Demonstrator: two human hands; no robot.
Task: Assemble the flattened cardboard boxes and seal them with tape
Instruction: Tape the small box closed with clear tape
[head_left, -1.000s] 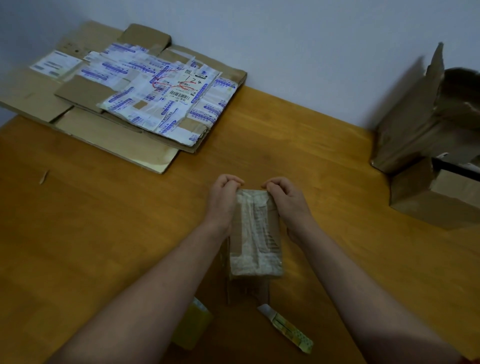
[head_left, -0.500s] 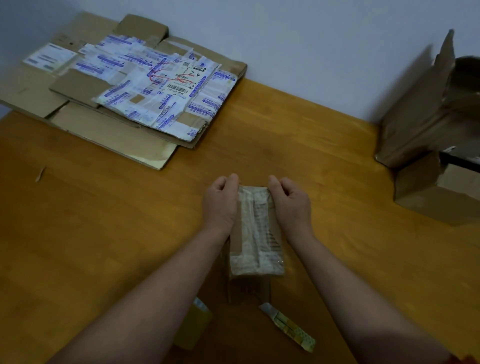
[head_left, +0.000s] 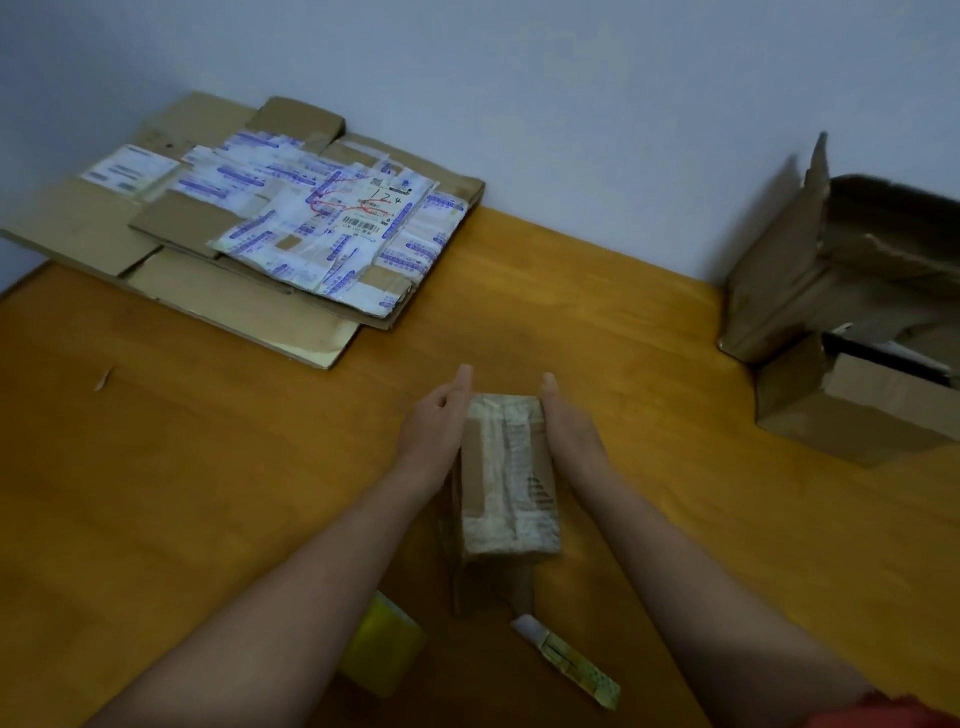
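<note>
- Head view: a small cardboard box (head_left: 506, 467), already wrapped in tape, stands on the wooden bench (head_left: 208, 493) between the person's forearms.
- The left hand (head_left: 436, 415) and right hand (head_left: 569, 431) press flat against its long sides with fingers straight, probably to square its walls.
- What looks like a yellow tape roll (head_left: 382, 649) lies by the left forearm, close for sealing.
- The flattened boxes (head_left: 249, 234) are stacked far left by the wall, and open boxes (head_left: 857, 322) stand far right.

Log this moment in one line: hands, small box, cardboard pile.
small box: taped | left hand: open, at its left | right hand: open, at its right | cardboard pile: flat, far left
</note>
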